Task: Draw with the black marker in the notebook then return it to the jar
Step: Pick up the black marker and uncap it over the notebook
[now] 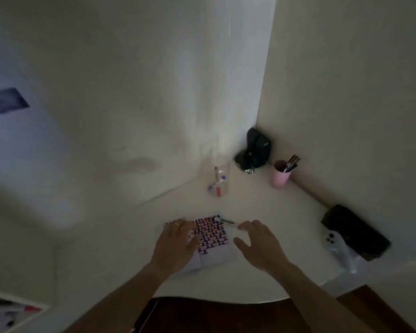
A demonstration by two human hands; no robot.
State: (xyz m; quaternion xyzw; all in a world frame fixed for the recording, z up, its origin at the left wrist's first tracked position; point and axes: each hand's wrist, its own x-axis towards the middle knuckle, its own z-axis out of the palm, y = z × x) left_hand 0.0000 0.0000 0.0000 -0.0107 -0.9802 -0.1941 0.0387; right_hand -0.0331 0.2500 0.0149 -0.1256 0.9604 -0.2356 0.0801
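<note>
A notebook with a red, pink and blue patterned cover lies shut on the white table. My left hand rests flat on its left part, a ring on one finger. A marker with a white body lies at the notebook's far right corner. My right hand hovers just right of the notebook, fingers spread, its fingertips a little short of the marker's near end. A clear jar holding other markers stands farther back on the table.
A pink cup with brushes stands at the back right by the wall. A black device sits in the corner. A black case and a white controller lie at the right edge.
</note>
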